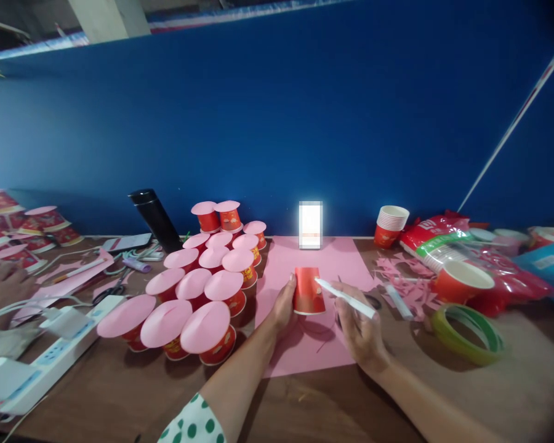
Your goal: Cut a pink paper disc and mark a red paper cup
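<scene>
My left hand (pixel 284 304) grips a red paper cup (pixel 308 290) that stands upside down on a pink paper sheet (pixel 321 261). My right hand (pixel 357 326) is closed round a white pen (pixel 346 298), whose tip rests against the cup's right side. Both hands are over the lower part of the sheet, near the middle of the brown table (pixel 120 394).
Several red cups with pink paper lids (pixel 194 289) cluster at left. A black flask (pixel 154 218), scissors (pixel 113 289) and a white power strip (pixel 50 351) lie further left. A cup stack (pixel 390 224), pink scraps (pixel 404 280), an open red cup (pixel 461 280), a green tape roll (pixel 468 335) and red bags (pixel 443 237) sit right. Another person's hand (pixel 2 283) is far left.
</scene>
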A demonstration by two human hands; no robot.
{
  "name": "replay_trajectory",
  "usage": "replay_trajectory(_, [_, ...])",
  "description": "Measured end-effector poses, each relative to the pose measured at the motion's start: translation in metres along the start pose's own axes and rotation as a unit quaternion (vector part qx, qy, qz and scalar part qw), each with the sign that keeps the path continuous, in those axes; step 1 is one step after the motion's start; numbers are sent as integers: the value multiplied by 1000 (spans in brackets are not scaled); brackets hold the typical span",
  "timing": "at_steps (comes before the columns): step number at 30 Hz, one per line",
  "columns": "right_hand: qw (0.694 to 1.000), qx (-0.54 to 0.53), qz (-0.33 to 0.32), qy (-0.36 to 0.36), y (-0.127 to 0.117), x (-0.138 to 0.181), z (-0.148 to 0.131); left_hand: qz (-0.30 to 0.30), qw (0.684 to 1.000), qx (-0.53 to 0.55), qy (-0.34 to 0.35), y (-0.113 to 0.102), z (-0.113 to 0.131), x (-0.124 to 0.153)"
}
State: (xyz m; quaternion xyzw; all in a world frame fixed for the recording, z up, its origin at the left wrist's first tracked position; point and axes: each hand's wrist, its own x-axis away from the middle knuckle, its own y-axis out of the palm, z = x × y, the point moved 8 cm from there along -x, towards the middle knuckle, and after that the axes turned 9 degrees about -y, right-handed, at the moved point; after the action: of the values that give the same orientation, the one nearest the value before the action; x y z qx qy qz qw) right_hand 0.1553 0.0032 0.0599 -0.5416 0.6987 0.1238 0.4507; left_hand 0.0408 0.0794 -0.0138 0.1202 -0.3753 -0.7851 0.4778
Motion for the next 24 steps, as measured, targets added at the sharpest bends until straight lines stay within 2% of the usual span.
replay_trajectory(12, [1000,-2,5,-3,-1,-1,-2,21,1000,-1,-17,-2,-1,1])
replay_trajectory(24, [1000,12,-3,-2,-1,-2,-2,17,999,-33,-9,0,1,3])
